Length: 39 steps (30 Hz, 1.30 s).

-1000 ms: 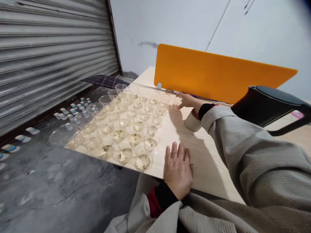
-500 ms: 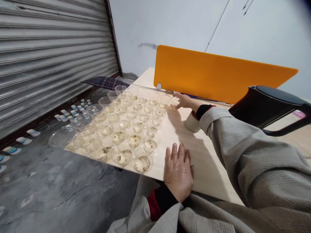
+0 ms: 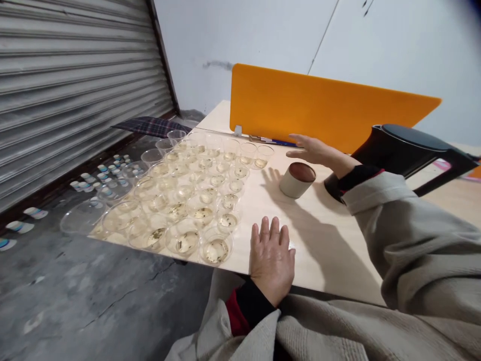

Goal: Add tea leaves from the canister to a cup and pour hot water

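The right hand point(image 3: 319, 153) hovers open-fingered just above and behind a paper cup point(image 3: 296, 179) that stands slightly tilted on the table point(image 3: 330, 245), mouth up and leaning right, while the left hand point(image 3: 271, 260) lies flat, fingers together, beside the clear cups point(image 3: 195, 195).

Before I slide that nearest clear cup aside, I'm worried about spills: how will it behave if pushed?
The nearest cup looks like thin clear plastic, so probably light and easily squashed. It holds shallow liquid with dark bits, which would likely slosh. It sits near the table edge and close to neighbouring cups, so a push might nudge them or tip it off.
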### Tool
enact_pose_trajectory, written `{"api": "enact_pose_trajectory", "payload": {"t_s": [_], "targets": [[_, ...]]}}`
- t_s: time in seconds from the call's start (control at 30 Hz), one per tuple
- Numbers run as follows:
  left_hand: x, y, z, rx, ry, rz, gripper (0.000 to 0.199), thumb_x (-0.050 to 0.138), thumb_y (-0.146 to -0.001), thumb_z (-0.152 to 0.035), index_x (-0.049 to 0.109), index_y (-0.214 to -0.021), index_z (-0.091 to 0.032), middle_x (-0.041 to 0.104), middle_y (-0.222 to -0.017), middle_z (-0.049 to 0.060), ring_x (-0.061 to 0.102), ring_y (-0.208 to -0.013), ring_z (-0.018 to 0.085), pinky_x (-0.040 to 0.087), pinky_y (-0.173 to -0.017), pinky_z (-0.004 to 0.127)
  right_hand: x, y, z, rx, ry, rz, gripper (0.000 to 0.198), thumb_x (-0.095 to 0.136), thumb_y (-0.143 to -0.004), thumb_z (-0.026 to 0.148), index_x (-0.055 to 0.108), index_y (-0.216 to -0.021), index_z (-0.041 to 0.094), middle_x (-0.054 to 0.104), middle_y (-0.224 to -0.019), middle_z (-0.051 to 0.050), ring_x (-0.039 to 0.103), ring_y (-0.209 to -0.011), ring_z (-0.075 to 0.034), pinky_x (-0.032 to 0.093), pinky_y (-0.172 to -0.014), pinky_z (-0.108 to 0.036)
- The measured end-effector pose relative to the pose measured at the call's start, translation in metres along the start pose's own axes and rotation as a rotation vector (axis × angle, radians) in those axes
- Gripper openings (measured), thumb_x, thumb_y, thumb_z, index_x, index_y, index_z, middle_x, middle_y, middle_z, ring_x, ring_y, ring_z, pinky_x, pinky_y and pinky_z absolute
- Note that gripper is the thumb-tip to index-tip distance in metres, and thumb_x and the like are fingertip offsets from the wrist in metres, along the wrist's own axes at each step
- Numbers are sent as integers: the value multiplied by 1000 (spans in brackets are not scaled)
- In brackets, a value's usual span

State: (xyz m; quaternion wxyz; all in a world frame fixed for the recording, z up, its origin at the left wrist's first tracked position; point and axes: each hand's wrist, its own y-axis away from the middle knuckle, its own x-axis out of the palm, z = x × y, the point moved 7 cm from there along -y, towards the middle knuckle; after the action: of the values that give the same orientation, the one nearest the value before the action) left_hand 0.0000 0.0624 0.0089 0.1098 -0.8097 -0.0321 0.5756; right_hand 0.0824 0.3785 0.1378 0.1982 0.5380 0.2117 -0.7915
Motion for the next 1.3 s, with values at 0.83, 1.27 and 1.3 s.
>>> {"api": "enact_pose_trajectory", "payload": {"t_s": [0.83,1.27,1.3], "targets": [[0,-2,0,6,-81,21,55,46,-108,-41,53,-159,-22,43,-173,11,35,-163,38,29,-133,65,20,75,-47,-34,-3,41,89,89,-67,52,64,-148,25,65,-141,-13,62,-129,-38,49,-116,-50],[-4,-5,-2,-7,-109,87,56,47,-108,-39,52,-160,-20,41,-174,11,33,-163,40,30,-132,66,22,93,-24,-79,-72,111,95,93,-68,52,60,-154,29,58,-154,-12,53,-143,-40,41,-126,-54],[-4,-5,-2,-7,-111,89,56,47,-108,-39,52,-160,-20,41,-174,11,33,-163,40,30,-132,66,21,93,-24,-83,-76,113,98,93,-68,53,58,-156,29,56,-157,-12,50,-147,-40,39,-128,-55]]}}
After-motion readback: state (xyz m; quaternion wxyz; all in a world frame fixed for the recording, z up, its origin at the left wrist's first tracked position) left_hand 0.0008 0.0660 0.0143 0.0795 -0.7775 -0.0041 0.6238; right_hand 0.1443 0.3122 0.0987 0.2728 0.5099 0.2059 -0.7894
